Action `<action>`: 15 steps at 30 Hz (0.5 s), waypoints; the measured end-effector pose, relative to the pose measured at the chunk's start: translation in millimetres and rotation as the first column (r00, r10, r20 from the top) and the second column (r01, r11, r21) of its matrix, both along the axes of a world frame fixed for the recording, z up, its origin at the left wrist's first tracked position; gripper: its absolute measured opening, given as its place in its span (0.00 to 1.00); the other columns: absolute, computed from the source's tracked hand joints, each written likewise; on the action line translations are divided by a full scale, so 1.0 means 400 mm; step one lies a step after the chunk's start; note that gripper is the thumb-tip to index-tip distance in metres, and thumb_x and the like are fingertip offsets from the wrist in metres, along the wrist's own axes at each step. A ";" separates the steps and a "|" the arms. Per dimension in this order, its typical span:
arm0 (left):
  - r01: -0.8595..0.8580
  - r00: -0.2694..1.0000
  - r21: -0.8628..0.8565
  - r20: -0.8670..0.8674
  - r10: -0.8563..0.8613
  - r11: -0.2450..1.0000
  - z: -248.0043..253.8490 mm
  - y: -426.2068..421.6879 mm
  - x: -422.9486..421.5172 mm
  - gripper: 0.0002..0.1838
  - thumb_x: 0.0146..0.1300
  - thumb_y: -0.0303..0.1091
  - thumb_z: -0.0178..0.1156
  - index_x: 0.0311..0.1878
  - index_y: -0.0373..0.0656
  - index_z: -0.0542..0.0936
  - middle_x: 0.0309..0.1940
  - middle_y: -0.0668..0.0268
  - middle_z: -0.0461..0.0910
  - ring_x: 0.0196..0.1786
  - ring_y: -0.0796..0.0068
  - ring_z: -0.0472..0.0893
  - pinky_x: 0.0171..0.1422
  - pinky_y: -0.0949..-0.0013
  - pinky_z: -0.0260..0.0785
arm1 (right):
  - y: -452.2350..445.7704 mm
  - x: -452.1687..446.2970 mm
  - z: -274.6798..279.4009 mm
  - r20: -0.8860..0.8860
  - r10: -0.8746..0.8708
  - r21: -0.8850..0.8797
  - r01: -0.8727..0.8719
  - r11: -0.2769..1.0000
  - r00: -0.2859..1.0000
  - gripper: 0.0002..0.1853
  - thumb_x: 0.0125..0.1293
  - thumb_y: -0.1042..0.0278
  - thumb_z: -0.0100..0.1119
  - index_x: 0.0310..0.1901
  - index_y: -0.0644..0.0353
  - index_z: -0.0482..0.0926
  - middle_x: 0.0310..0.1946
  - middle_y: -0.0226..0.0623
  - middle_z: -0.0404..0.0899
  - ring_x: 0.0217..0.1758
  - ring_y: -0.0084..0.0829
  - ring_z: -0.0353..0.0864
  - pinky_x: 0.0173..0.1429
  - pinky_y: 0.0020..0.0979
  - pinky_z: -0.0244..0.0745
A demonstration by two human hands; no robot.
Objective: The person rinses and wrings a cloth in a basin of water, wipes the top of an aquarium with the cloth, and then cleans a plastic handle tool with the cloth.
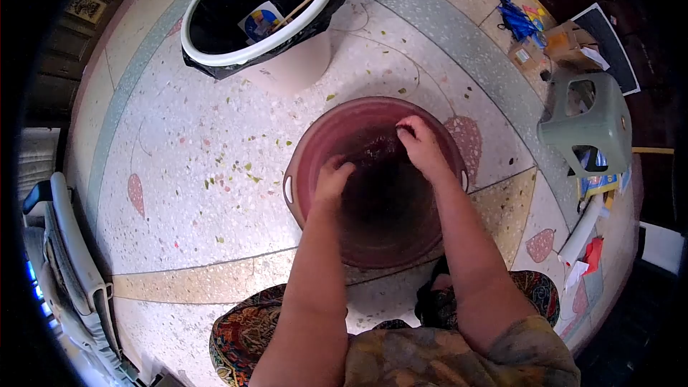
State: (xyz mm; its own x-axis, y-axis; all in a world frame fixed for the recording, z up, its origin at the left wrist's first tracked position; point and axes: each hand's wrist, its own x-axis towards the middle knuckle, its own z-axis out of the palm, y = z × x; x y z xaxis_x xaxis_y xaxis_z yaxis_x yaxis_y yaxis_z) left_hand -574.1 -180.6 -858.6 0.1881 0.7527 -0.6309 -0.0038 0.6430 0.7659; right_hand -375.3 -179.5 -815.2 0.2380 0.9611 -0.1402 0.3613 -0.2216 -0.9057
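A round maroon basin (308,129) with white-lined side handles stands on the floor in front of me, its inside dark. Inside its left part is my left hand (335,178), fingers curled and closed. My right hand (421,142) reaches over the right side, its fingertips pinched together near the far inner wall. Between the two hands lies something dark and glistening (380,150); whether it is wet cloth or water I cannot tell. What the fingers grip is too dark to make out.
Beyond the basin stands a white bin (287,75) lined with a black bag (215,21), a stick and a printed piece inside. A grey-green plastic stool (588,125) lies to the right near cardboard boxes (573,46). At left is a folded chair (75,258). Small green scraps dot the floor.
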 end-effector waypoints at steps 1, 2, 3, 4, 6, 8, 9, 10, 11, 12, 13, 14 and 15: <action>0.000 1.000 0.002 0.001 0.000 1.000 0.029 0.002 0.003 0.28 0.48 0.32 0.56 0.55 0.35 0.67 0.46 0.58 0.72 0.49 0.66 0.70 0.55 0.68 0.61 | 0.008 0.001 0.022 -0.034 -0.012 0.004 0.012 1.000 0.999 0.07 0.58 0.71 0.51 0.38 0.61 0.71 0.32 0.31 0.72 0.40 0.24 0.69 0.47 0.25 0.64; -0.013 1.000 -0.057 0.010 0.014 0.998 0.051 0.004 0.005 0.28 0.47 0.33 0.56 0.55 0.36 0.67 0.47 0.58 0.72 0.50 0.66 0.69 0.55 0.67 0.60 | 0.013 0.003 0.031 -0.063 0.000 0.074 0.005 0.997 0.998 0.06 0.59 0.71 0.50 0.38 0.61 0.71 0.32 0.29 0.71 0.39 0.21 0.67 0.47 0.22 0.63; -0.026 0.999 -0.116 0.017 0.028 0.993 0.071 0.004 0.007 0.28 0.47 0.34 0.56 0.55 0.36 0.67 0.47 0.58 0.71 0.51 0.66 0.68 0.56 0.67 0.59 | 0.016 0.004 0.050 -0.062 0.000 0.076 0.005 0.997 0.998 0.06 0.59 0.71 0.50 0.38 0.61 0.71 0.32 0.29 0.71 0.39 0.21 0.67 0.47 0.22 0.63; -0.025 0.999 -0.115 0.018 0.027 0.993 0.091 0.005 0.007 0.28 0.47 0.34 0.56 0.55 0.36 0.67 0.47 0.58 0.71 0.51 0.66 0.68 0.56 0.67 0.59 | 0.018 0.004 0.073 -0.131 -0.009 0.034 0.013 0.999 0.991 0.06 0.59 0.72 0.49 0.37 0.61 0.72 0.32 0.28 0.71 0.39 0.21 0.67 0.46 0.22 0.63; -0.013 0.995 -0.154 0.093 0.027 0.988 0.119 0.004 0.006 0.29 0.47 0.33 0.56 0.55 0.33 0.66 0.47 0.58 0.71 0.50 0.67 0.69 0.55 0.68 0.60 | 0.022 0.010 0.088 -0.233 -0.001 -0.010 -0.001 1.000 0.972 0.05 0.60 0.72 0.49 0.37 0.59 0.72 0.32 0.26 0.71 0.38 0.18 0.67 0.43 0.20 0.63; -0.014 0.989 -0.146 0.147 0.036 0.989 0.110 0.000 -0.007 0.29 0.47 0.33 0.56 0.55 0.34 0.66 0.47 0.59 0.71 0.50 0.67 0.69 0.55 0.67 0.60 | 0.017 0.019 0.099 -0.259 0.001 -0.024 -0.008 1.000 0.966 0.05 0.60 0.72 0.49 0.37 0.59 0.72 0.32 0.25 0.71 0.37 0.18 0.67 0.42 0.20 0.63; -0.016 0.979 -0.139 0.198 0.043 0.990 0.111 -0.001 -0.013 0.30 0.47 0.33 0.56 0.56 0.35 0.65 0.47 0.59 0.71 0.50 0.67 0.69 0.56 0.67 0.60 | 0.016 0.022 0.107 -0.286 0.002 -0.040 -0.014 0.999 0.958 0.05 0.60 0.72 0.49 0.37 0.59 0.72 0.31 0.25 0.71 0.36 0.17 0.68 0.41 0.19 0.64; -0.016 0.979 -0.136 0.198 0.043 0.991 0.111 0.000 -0.018 0.30 0.47 0.33 0.56 0.56 0.35 0.65 0.47 0.59 0.71 0.50 0.67 0.69 0.56 0.67 0.60 | 0.014 0.025 0.107 -0.286 0.003 -0.036 -0.014 0.999 0.958 0.05 0.60 0.72 0.49 0.37 0.59 0.72 0.31 0.25 0.71 0.36 0.17 0.68 0.41 0.19 0.64; -0.033 0.977 -0.156 0.205 0.065 0.987 0.111 0.000 -0.021 0.30 0.47 0.34 0.57 0.56 0.35 0.65 0.47 0.60 0.71 0.51 0.68 0.69 0.56 0.67 0.59 | 0.013 0.030 0.104 -0.335 -0.018 -0.063 -0.003 0.998 0.942 0.06 0.59 0.72 0.50 0.38 0.60 0.73 0.32 0.28 0.72 0.38 0.20 0.68 0.43 0.21 0.64; -0.050 0.974 -0.176 0.211 0.087 0.983 0.112 0.001 -0.023 0.30 0.47 0.34 0.59 0.56 0.36 0.66 0.47 0.60 0.71 0.51 0.68 0.69 0.56 0.66 0.59 | 0.013 0.032 0.102 -0.382 -0.041 -0.090 0.006 0.996 0.923 0.07 0.58 0.71 0.50 0.38 0.61 0.73 0.33 0.30 0.72 0.39 0.23 0.69 0.45 0.23 0.64; -0.049 0.974 -0.174 0.210 0.086 0.984 0.144 0.002 -0.019 0.30 0.47 0.34 0.59 0.56 0.36 0.66 0.47 0.60 0.71 0.51 0.68 0.69 0.56 0.66 0.59 | 0.013 0.032 0.105 -0.383 -0.041 -0.089 0.007 0.996 0.923 0.07 0.58 0.71 0.50 0.38 0.61 0.73 0.33 0.30 0.72 0.39 0.23 0.69 0.45 0.23 0.64; -0.087 0.967 -0.173 0.223 0.125 0.981 0.180 0.002 -0.014 0.29 0.47 0.35 0.59 0.55 0.35 0.67 0.47 0.59 0.72 0.50 0.67 0.70 0.56 0.66 0.61 | 0.013 0.032 0.107 -0.397 -0.046 -0.071 0.019 0.997 0.917 0.07 0.59 0.71 0.51 0.38 0.60 0.73 0.33 0.29 0.72 0.39 0.22 0.69 0.45 0.23 0.64; -0.124 0.958 -0.172 0.237 0.163 0.977 0.204 0.003 -0.010 0.29 0.47 0.36 0.59 0.54 0.34 0.68 0.47 0.59 0.72 0.49 0.67 0.71 0.55 0.65 0.62 | 0.013 0.032 0.111 -0.410 -0.051 -0.054 0.032 0.998 0.911 0.06 0.59 0.71 0.51 0.38 0.60 0.74 0.33 0.28 0.72 0.39 0.21 0.69 0.44 0.22 0.64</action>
